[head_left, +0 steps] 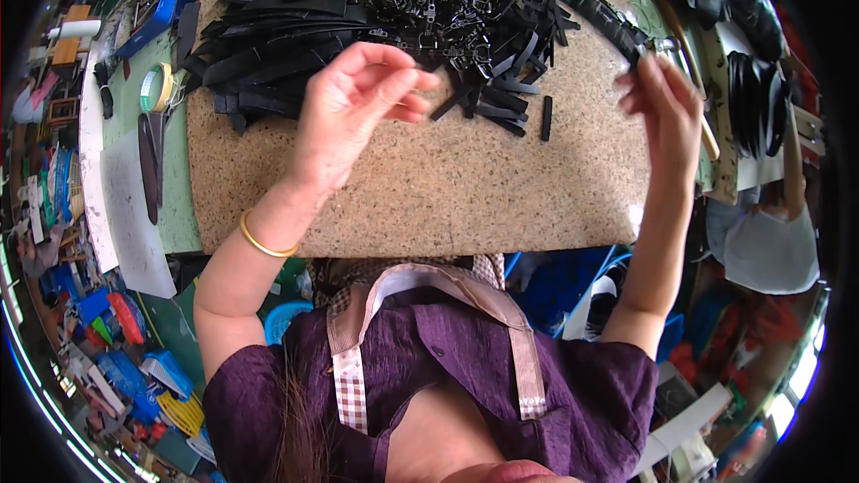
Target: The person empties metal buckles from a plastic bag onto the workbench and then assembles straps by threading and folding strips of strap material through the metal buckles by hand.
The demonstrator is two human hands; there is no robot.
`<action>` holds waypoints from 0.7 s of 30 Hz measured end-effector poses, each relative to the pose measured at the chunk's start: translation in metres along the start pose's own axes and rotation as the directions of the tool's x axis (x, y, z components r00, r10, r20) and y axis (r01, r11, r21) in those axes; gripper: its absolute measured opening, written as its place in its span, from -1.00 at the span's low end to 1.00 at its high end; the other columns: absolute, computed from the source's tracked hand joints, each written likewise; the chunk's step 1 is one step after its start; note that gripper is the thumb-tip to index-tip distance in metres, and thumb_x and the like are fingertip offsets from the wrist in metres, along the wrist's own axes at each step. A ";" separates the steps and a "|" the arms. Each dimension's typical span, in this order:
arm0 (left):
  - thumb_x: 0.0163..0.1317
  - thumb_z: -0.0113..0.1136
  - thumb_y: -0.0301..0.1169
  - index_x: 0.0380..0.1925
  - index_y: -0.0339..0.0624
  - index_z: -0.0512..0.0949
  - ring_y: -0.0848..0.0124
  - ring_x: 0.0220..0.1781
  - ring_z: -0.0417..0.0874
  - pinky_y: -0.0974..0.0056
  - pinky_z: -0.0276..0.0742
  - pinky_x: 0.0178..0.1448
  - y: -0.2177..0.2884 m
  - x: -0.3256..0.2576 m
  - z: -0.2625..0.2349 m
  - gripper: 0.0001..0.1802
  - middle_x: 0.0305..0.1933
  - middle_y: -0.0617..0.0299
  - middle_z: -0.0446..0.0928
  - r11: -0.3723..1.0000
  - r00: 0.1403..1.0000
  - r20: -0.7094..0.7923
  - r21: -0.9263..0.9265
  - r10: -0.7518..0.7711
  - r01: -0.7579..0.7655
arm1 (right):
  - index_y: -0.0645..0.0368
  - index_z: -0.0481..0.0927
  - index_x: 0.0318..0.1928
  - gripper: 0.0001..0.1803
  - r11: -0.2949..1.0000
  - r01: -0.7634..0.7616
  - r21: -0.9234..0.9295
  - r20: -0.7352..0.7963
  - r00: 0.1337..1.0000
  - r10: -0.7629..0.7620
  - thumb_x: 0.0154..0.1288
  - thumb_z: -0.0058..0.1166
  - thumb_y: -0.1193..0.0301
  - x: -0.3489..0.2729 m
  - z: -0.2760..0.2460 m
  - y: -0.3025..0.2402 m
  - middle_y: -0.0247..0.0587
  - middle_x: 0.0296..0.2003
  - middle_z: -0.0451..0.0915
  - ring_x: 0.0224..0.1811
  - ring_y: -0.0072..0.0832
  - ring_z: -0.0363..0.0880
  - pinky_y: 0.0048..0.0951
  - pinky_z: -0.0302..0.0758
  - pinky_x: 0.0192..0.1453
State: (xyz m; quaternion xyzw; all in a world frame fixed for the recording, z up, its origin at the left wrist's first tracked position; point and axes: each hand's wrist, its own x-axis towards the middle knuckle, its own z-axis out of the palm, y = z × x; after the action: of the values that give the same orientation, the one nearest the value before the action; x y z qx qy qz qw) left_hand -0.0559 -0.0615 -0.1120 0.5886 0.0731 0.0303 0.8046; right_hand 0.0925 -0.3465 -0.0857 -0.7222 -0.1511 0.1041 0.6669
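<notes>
My left hand [353, 107] hovers over the board, just in front of a heap of black metal buckles [434, 4]. Its thumb and fingers curl together in a pinch; whatever may be between them does not show. At the right, my right hand [667, 112] reaches to the near end of a row of black straps with buckles [598, 11]. Its fingers are drawn together and slightly blurred, and I cannot make out what they hold. Long black strips [286, 45] lie left of the buckles. Short black strips [506, 94] spread in front and to the right, one [547, 118] lying apart.
All this lies on a speckled tan board [447, 188] on a green table. At left are a tape roll [157, 88], dark strips [149, 170] and a blue tray [159, 13]. A wooden handle [708, 130] lies by the right edge. Black loops [756, 103] sit beyond it.
</notes>
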 end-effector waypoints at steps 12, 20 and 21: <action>0.00 0.30 -0.52 -0.32 -0.13 0.65 0.45 -0.31 0.52 0.45 0.52 -0.35 -0.013 0.049 0.016 -0.81 -0.33 0.30 0.58 0.088 0.743 0.412 0.843 0.528 -0.530 | -0.03 0.64 -0.12 -0.75 -0.115 0.069 -0.991 0.115 0.879 -0.463 0.20 0.15 0.24 0.028 0.023 -0.014 -0.35 -0.30 0.68 -0.44 -0.51 0.66 -0.47 0.53 -0.47; 0.02 0.23 -0.56 -0.27 -0.17 0.57 0.41 -0.28 0.46 0.42 0.52 -0.29 -0.011 0.050 0.017 -0.78 -0.37 0.28 0.45 -0.018 0.810 0.441 0.881 0.387 -0.472 | 0.32 0.53 -0.25 -0.70 0.228 0.832 -0.505 0.755 0.554 -0.350 -0.12 0.08 0.55 -0.040 0.115 0.009 -0.25 -0.31 0.45 -0.33 -0.47 0.47 -0.53 0.54 -0.38; 0.04 0.21 -0.57 -0.24 -0.17 0.57 0.42 -0.29 0.45 0.42 0.47 -0.29 -0.001 0.041 0.013 -0.77 -0.37 0.28 0.43 0.036 0.827 0.428 0.881 0.365 -0.471 | 0.30 0.51 -0.36 -0.78 0.184 0.836 -0.517 0.755 0.546 -0.363 -0.14 0.06 0.51 -0.038 0.121 0.015 -0.28 -0.44 0.37 -0.38 -0.51 0.42 -0.58 0.51 -0.46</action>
State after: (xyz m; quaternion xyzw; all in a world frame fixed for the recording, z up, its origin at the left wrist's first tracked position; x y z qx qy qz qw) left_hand -0.0130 -0.0687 -0.1125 0.9526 -0.1337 0.1848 0.2014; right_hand 0.0156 -0.2486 -0.1129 -0.7667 -0.6191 -0.0972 0.1397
